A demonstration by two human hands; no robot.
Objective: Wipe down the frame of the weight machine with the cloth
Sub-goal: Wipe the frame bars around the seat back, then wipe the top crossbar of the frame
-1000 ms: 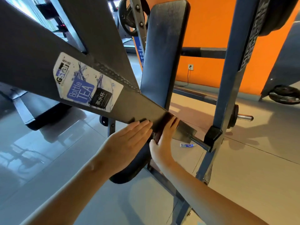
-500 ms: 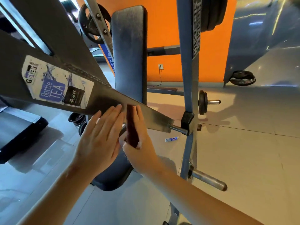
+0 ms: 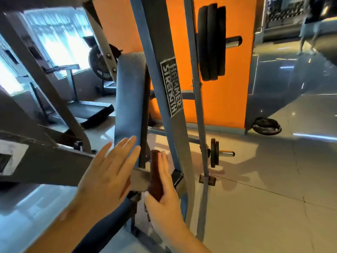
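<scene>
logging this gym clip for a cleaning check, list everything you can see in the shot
cloth: one, dark brown, against the lever arm's end
lever arm: one, grey, lower left
upright post: one, blue-grey, centre
back pad: one, blue, left of the post
upper plates: three, black, top peg
lower plates: two, black, low peg
floor plate: one, black, by the orange wall
treadmill: one, dark, left background
left hand: one, flat, by the lever arm
right hand: one, holds the cloth

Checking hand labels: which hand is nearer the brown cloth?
Right. The right hand holds the brown cloth between thumb and fingers at the end of the grey arm. The left hand is to its left, fingers straight, not touching it.
</scene>
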